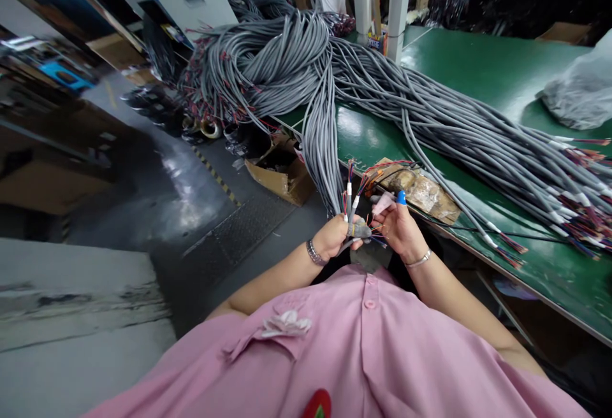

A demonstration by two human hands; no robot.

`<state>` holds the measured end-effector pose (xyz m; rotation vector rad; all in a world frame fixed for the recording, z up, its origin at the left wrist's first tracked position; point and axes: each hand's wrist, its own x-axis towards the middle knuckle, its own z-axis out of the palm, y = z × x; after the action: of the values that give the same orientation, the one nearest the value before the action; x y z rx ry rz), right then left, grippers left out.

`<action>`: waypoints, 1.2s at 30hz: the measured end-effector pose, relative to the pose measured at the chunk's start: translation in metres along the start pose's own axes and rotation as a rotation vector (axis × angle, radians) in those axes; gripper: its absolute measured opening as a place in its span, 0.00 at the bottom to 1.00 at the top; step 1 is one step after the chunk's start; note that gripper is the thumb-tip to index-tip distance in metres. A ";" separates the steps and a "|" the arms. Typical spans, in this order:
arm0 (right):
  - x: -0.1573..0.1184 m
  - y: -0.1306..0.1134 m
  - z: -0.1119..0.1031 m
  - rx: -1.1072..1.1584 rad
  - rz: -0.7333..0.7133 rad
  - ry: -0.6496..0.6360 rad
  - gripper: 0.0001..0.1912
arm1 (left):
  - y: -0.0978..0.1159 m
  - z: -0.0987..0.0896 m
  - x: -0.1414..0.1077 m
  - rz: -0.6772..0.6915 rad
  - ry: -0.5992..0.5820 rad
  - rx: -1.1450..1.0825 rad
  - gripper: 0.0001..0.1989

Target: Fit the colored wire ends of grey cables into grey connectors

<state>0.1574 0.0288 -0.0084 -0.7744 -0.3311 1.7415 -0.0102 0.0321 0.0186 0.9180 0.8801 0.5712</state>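
My left hand (335,236) is closed around the ends of several grey cables. Its thumb wears a grey cover. White-banded cable ends (354,202) with thin coloured wires stick up out of the grip. From the same hand, more coloured wires (377,230) fan out to the right. My right hand (400,234) is beside them with its fingers curled in at these wires; the exact pinch is partly hidden. One of its fingertips has a blue cover, another a pale pink one. A thick bundle of grey cables (320,128) hangs off the bench edge towards my left hand.
A green workbench (482,67) carries a large heap of grey cables (268,55), running right to stripped ends. A taped cardboard piece (421,192) lies at the bench edge. An open cardboard box (282,172) is on the floor. A plastic bag (581,90) sits far right.
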 end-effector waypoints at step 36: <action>-0.004 -0.001 0.002 -0.125 -0.160 0.089 0.15 | 0.001 -0.004 0.013 0.019 -0.025 -0.006 0.17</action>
<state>0.1569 0.0254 -0.0050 -0.8881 -0.4327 1.5424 -0.0069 0.0441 0.0131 0.9272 0.8471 0.5776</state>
